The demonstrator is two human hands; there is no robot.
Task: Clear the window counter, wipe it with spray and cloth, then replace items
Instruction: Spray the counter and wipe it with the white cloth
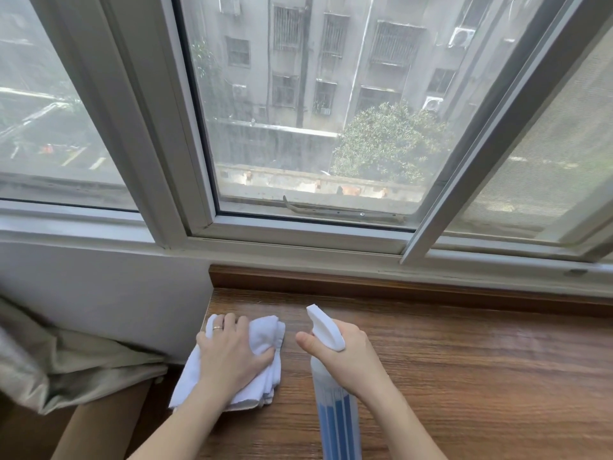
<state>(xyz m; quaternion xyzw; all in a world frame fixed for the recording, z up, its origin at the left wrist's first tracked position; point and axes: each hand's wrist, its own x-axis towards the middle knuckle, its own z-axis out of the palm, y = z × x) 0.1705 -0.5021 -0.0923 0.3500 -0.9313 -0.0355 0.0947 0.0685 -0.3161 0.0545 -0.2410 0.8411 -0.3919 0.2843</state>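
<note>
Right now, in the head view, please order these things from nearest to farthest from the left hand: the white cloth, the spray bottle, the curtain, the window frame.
1. white cloth: directly under the left hand.
2. spray bottle: just to the right, held by the right hand.
3. curtain: bunched at the left.
4. window frame: beyond the counter's back edge.
</note>
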